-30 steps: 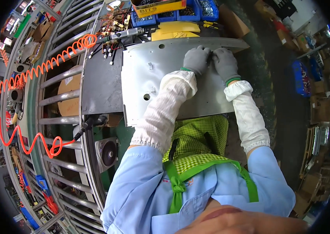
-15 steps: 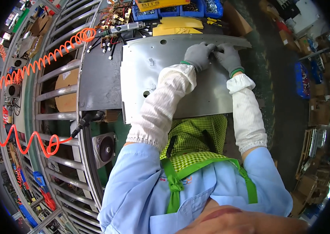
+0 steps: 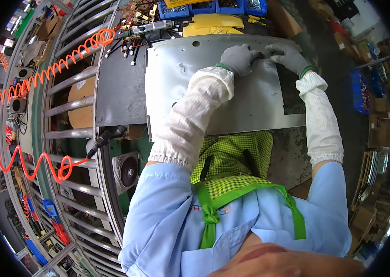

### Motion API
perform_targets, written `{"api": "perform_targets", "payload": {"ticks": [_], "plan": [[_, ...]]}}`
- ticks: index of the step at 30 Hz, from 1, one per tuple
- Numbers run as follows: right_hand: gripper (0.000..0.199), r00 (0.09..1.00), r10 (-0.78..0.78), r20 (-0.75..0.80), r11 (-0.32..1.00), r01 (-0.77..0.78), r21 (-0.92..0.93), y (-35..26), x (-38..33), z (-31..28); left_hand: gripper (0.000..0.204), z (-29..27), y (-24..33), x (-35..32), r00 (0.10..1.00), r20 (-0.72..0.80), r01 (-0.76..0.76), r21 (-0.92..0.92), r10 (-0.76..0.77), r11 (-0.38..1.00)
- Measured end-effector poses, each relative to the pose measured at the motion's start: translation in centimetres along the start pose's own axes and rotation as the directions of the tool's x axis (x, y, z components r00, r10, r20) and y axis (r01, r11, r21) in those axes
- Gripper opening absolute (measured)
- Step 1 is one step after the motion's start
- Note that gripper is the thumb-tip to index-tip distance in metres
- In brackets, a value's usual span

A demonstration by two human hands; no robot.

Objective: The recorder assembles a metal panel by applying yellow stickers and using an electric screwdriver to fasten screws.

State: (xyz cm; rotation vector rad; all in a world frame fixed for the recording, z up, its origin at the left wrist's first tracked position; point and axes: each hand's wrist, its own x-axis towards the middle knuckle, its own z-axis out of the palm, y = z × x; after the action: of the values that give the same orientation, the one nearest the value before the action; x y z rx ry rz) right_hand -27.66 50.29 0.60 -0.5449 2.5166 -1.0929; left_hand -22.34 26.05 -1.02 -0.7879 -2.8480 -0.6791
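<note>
Left arm point(image 3: 183, 122) and right arm point(image 3: 324, 124) stretched forward
The gloved left hand point(image 3: 239, 60) curls its fingers; the gloved right hand point(image 3: 291, 58), near it, lies back upward, fingers loosely extended leftward.

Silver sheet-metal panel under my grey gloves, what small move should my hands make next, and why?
I'd probably ease the right grey-gloved hand slightly left, toward the left grey-gloved hand. Both are at the far right part of the silver sheet-metal panel, close together with a narrow gap between them. Whether either holds anything small, I can't tell.
</note>
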Motion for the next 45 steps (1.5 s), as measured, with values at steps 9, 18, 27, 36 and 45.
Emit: {"api": "perform_targets", "payload": {"ticks": [9,18,27,36,45], "plan": [[0.037,0.94,-0.341,0.022,0.931,0.341,-0.133,1.3,1.8,1.1,0.021,0.6,0.3,1.2,0.988,-0.064,0.128,-0.138,-0.138,0.982],[0.027,0.983,-0.142,0.115,0.99,0.144,-0.008,0.5,3.6,0.3,0.029,1.8,-0.3,1.4,0.982,-0.151,0.091,-0.164,-0.116,0.982],[0.023,0.978,-0.07,0.196,0.995,0.056,0.08,-0.2,3.2,-0.7,0.025,1.7,0.5,0.8,0.987,-0.143,0.059,-0.059,-0.067,0.997],[0.02,0.988,0.053,0.144,0.946,-0.003,-0.325,-2.8,4.1,0.1,0.026,1.5,0.8,0.7,0.981,-0.184,0.059,-0.065,-0.07,0.996],[0.022,0.985,0.127,0.115,0.968,-0.098,-0.231,-3.4,4.1,0.3,0.025,1.6,0.0,0.7,0.929,-0.336,0.048,-0.314,-0.158,0.948]]}}
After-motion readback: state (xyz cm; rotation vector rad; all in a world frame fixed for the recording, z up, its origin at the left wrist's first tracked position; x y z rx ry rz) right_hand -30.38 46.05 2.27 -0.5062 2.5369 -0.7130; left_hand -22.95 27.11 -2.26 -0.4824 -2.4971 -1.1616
